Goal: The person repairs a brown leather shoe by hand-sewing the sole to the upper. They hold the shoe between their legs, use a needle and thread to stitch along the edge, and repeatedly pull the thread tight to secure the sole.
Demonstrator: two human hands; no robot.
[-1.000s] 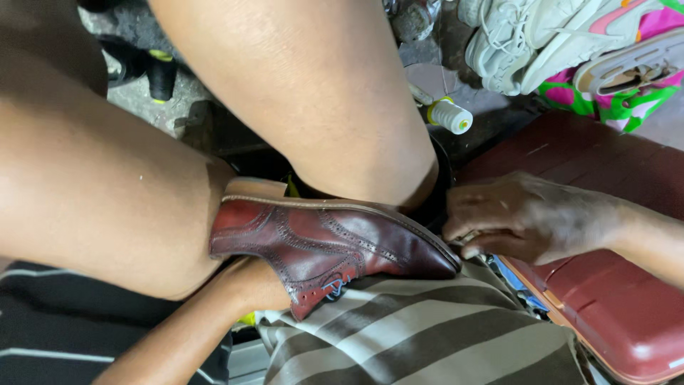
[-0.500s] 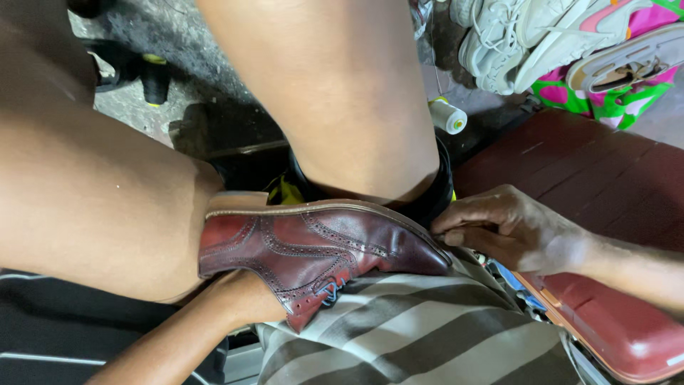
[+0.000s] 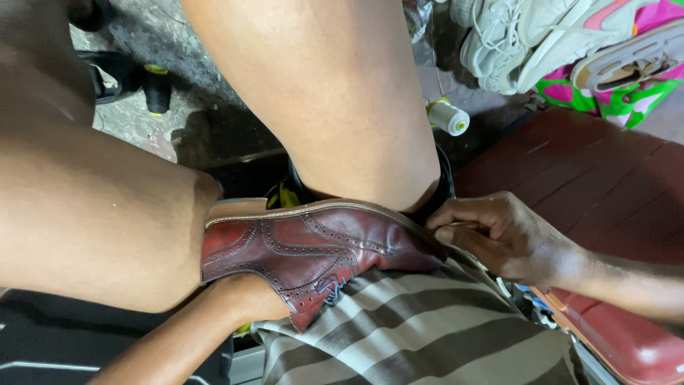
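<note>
Here, a dark red brogue shoe (image 3: 306, 253) lies sideways between the person's bare knees, its toe pointing toward the right hand (image 3: 499, 239); that hand's fingers are pinched on something thin at the shoe's toe, too small to tell; the left hand (image 3: 242, 299) goes under the shoe, its fingers hidden, so its grip cannot be told; beyond the toe lies a white thread spool (image 3: 449, 116); just right of the shoe sits a red case (image 3: 605, 178).
</note>
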